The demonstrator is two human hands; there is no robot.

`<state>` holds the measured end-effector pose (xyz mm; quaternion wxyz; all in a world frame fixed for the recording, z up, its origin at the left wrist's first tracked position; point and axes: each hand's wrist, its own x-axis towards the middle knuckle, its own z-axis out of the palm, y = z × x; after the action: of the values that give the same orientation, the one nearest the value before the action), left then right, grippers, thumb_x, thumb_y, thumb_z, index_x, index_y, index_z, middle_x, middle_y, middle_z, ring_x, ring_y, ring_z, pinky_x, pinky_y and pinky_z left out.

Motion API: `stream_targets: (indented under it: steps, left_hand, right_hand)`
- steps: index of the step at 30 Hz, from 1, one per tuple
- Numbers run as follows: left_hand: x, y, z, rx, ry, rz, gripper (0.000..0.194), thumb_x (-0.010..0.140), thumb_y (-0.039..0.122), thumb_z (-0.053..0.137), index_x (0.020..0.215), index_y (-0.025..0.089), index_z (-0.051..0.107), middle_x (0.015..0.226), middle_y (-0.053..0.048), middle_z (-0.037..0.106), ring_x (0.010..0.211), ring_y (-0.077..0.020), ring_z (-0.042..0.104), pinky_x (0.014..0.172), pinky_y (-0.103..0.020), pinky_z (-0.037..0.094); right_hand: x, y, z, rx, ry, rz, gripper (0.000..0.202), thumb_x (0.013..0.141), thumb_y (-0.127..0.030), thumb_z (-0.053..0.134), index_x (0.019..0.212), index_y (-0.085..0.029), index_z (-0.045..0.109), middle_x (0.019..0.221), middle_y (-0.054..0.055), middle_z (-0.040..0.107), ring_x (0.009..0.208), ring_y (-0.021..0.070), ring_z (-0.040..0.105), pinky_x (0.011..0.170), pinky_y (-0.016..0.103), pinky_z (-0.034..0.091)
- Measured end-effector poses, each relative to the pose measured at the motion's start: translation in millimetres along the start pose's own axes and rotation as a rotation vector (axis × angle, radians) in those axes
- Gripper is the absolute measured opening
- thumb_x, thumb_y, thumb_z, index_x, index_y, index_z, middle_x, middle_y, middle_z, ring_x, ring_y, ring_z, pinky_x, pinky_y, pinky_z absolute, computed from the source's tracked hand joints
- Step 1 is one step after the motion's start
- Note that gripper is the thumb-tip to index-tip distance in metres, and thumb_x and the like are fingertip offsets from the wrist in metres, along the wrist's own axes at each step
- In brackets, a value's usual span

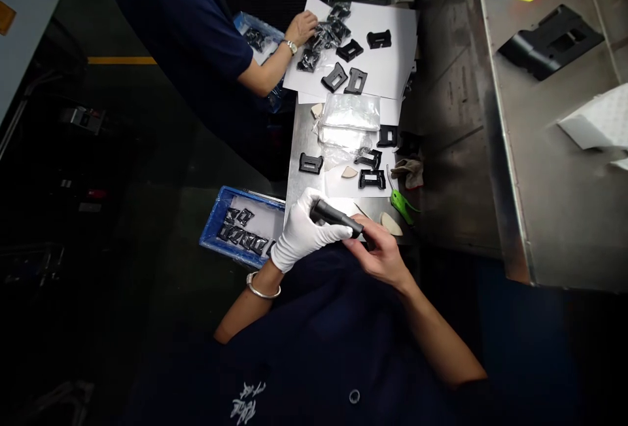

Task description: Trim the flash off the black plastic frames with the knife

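Observation:
My left hand [305, 230], in a white glove, grips one end of a black plastic part [337, 216], seen edge-on in front of my body. The bare fingers of my right hand [377, 250] close on the part's other end. Just beyond my hands, several black plastic frames [371, 179] with rectangular openings lie on the bench. Near my right hand are a pale wedge-shaped pad [391, 224] and a green-handled tool [403, 206] with a thin metal tube. The underside of the held part is hidden.
A blue crate [210, 233] with bagged black parts stands at left. Clear plastic bags [350, 112] lie mid-bench. Across the bench, a co-worker's hand [301, 28] touches bagged parts on white sheets [400, 27]. A metal shelf [520, 216] rises at right, holding another black part [552, 43].

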<state>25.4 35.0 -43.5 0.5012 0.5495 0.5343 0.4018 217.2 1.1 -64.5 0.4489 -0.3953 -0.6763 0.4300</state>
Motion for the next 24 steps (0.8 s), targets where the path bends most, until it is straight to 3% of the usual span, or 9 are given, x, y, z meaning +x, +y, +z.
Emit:
stream_targets:
  steps: [2, 5, 9, 12, 14, 16, 19, 22, 24]
  left_hand:
    - [1.0, 0.3, 1.1, 0.063, -0.032, 0.066, 0.074, 0.060, 0.052, 0.093, 0.115, 0.020, 0.054, 0.106, -0.006, 0.063, 0.092, -0.0208, 0.063, 0.083, -0.035, 0.055]
    - [-1.9, 1.9, 3.9, 0.146, -0.174, 0.163, 0.102, 0.061, 0.048, 0.094, 0.143, 0.019, 0.041, 0.133, -0.016, 0.058, 0.117, -0.0302, 0.061, 0.105, -0.046, 0.051]
    - [-8.8, 1.5, 5.1, 0.194, -0.148, 0.215, 0.078, 0.076, 0.039, 0.083, 0.139, 0.017, 0.043, 0.123, -0.015, 0.063, 0.109, -0.0282, 0.067, 0.101, -0.044, 0.054]
    - [-9.8, -1.5, 3.1, 0.238, -0.016, 0.291, 0.060, 0.080, 0.029, 0.076, 0.131, 0.020, 0.046, 0.118, -0.012, 0.066, 0.108, -0.0264, 0.068, 0.102, -0.043, 0.054]
    - [-8.1, -4.3, 0.8, 0.245, 0.021, 0.389, 0.057, 0.079, 0.024, 0.074, 0.129, 0.021, 0.047, 0.116, -0.011, 0.066, 0.112, -0.0270, 0.067, 0.105, -0.045, 0.052]
    - [-6.3, -6.9, -1.7, 0.269, 0.025, 0.448, 0.055, 0.077, 0.024, 0.074, 0.126, 0.022, 0.048, 0.117, -0.011, 0.065, 0.118, -0.0293, 0.065, 0.109, -0.048, 0.050]
    - [-5.6, -7.9, -3.7, 0.286, 0.002, 0.453, 0.053, 0.076, 0.026, 0.074, 0.123, 0.023, 0.050, 0.115, -0.011, 0.065, 0.121, -0.0312, 0.063, 0.111, -0.051, 0.048]
    - [-6.6, -3.5, -0.1, 0.181, 0.008, 0.375, 0.059, 0.075, 0.027, 0.077, 0.126, 0.023, 0.048, 0.115, -0.009, 0.065, 0.115, -0.0281, 0.066, 0.108, -0.047, 0.051]
    - [-5.2, 0.9, 6.2, 0.065, 0.046, 0.194, 0.058, 0.078, 0.032, 0.076, 0.127, 0.024, 0.045, 0.115, -0.008, 0.065, 0.111, -0.0242, 0.068, 0.104, -0.042, 0.054]
  right_hand:
    - [1.6, -7.0, 8.6, -0.065, 0.038, -0.058, 0.020, 0.096, -0.020, 0.061, 0.115, -0.025, 0.067, 0.100, 0.009, 0.070, 0.091, 0.0239, 0.066, 0.083, 0.038, 0.055]
    - [3.4, -11.5, 14.4, -0.144, -0.016, -0.112, 0.026, 0.095, -0.015, 0.053, 0.115, -0.025, 0.067, 0.105, 0.012, 0.070, 0.094, 0.0257, 0.067, 0.079, 0.040, 0.057]
    - [-3.5, -6.0, -0.6, -0.071, -0.132, -0.048, 0.041, 0.094, -0.015, 0.056, 0.133, -0.025, 0.061, 0.124, 0.012, 0.068, 0.115, 0.0270, 0.066, 0.096, 0.043, 0.057]
    - [-19.0, 37.3, -28.3, -0.105, 0.058, 0.240, 0.036, 0.097, -0.027, 0.058, 0.132, -0.023, 0.060, 0.124, 0.012, 0.068, 0.113, 0.0265, 0.066, 0.099, 0.046, 0.056]
    - [-32.2, 83.6, -48.0, -0.332, 0.213, 0.454, 0.029, 0.095, -0.032, 0.057, 0.119, -0.019, 0.064, 0.113, 0.014, 0.070, 0.104, 0.0283, 0.068, 0.098, 0.050, 0.055]
    - [-44.7, 128.0, -62.1, -0.581, 0.205, 0.671, 0.029, 0.088, -0.029, 0.059, 0.109, -0.012, 0.067, 0.110, 0.021, 0.068, 0.108, 0.0352, 0.065, 0.102, 0.057, 0.050]
    - [-56.3, 160.3, -65.1, -0.708, 0.151, 0.750, 0.033, 0.085, -0.026, 0.058, 0.110, -0.007, 0.067, 0.116, 0.025, 0.065, 0.116, 0.0385, 0.062, 0.108, 0.059, 0.046]
    - [-53.7, 138.9, -47.3, -0.557, 0.083, 0.608, 0.033, 0.092, -0.032, 0.057, 0.116, -0.012, 0.066, 0.116, 0.020, 0.066, 0.110, 0.0320, 0.065, 0.101, 0.052, 0.053]
    - [-44.4, 105.0, -28.9, -0.359, -0.014, 0.413, 0.038, 0.094, -0.037, 0.061, 0.126, -0.017, 0.062, 0.122, 0.016, 0.065, 0.110, 0.0283, 0.066, 0.096, 0.048, 0.057]
